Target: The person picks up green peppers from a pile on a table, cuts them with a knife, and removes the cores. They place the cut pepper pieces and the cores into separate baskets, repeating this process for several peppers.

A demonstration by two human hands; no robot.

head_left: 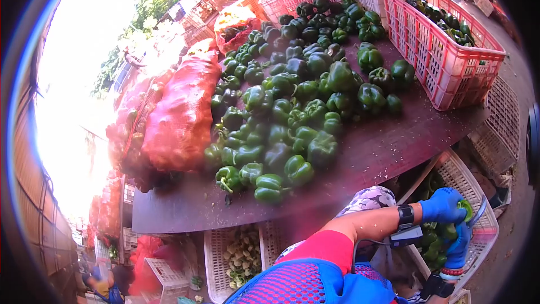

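Note:
My left hand (pixel 442 205), in a blue glove, is closed on a green pepper piece (pixel 465 210) at the right. Just below it, my right hand (pixel 458 246), also in a blue glove, is wrapped round a knife whose blade (pixel 478 210) shows beside the pepper. Both hands are over a white crate (pixel 488 235) that holds green peppers (pixel 434 247). On the dark table (pixel 388 155) lies a large heap of whole green bell peppers (pixel 304 107).
Red mesh sacks (pixel 183 115) lie on the table's left side. A pink crate (pixel 444 62) with peppers stands at its back right. Under the front edge is a crate (pixel 216 259) of pale trimmings. Another person (pixel 106 284) is at the lower left.

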